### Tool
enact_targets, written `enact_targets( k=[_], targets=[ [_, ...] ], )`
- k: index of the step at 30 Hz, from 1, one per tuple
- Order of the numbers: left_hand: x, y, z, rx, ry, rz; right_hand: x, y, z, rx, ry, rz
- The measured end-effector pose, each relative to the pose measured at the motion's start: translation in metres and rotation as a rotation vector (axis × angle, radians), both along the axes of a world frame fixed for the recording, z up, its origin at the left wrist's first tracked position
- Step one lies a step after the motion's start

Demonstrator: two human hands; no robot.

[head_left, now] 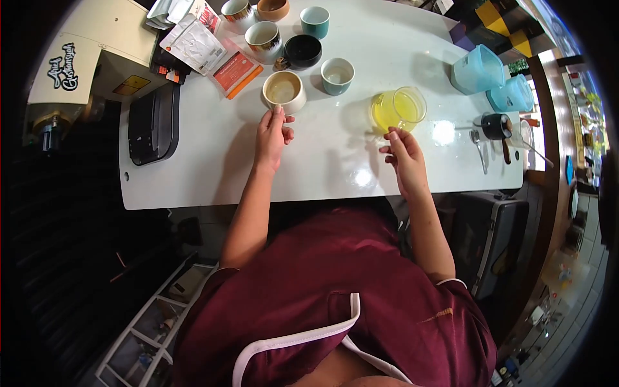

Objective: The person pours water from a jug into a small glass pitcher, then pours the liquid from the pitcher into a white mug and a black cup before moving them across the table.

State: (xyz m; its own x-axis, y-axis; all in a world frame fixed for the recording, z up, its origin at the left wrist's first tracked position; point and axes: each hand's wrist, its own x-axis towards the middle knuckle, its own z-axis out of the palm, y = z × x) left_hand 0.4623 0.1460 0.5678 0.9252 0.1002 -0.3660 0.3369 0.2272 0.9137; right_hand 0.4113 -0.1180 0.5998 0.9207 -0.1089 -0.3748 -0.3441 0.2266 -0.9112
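My left hand (273, 137) pinches the near side of a cream-coloured cup (294, 103), whose inside looks tan with a little liquid or a stain at the bottom. Its handle, if there is one, is hidden by my fingers. With its thumb and fingertips closed, my right hand (407, 158) grips the near side of a clear glass cup (412, 106) that contains yellow liquid. The glass appears tilted. Between and behind these two stands a pale blue-green cup (337, 76), and a black cup (303, 51) is just beyond the cream one.
More cups, including a teal one (314, 22), stand at the back of the white table (322, 155). Coffee pouches (193, 45) and a black flat device (153, 122) are on the left. Blue pitchers (477, 69), a spoon (479, 151) and a dark-handled portafilter (497, 127) sit right.
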Motion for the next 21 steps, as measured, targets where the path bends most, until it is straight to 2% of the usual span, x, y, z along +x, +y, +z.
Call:
enact_targets(
  k=[6,10,13,21],
  targets=[
    [-0.011,0.019,-0.014,-0.022,-0.066,-0.051,-0.004,0.004,-0.001,-0.151,0.009,-0.213],
    [-0.024,0.030,-0.013,0.011,-0.063,-0.054,-0.004,-0.018,0.003,-0.241,0.077,-0.182],
    [-0.033,0.032,-0.005,0.062,-0.004,-0.049,-0.001,-0.041,0.004,-0.361,0.031,-0.093],
    [-0.055,0.020,-0.016,0.053,-0.087,0.016,0.010,-0.085,-0.007,-0.476,-0.103,0.123]
  ],
)
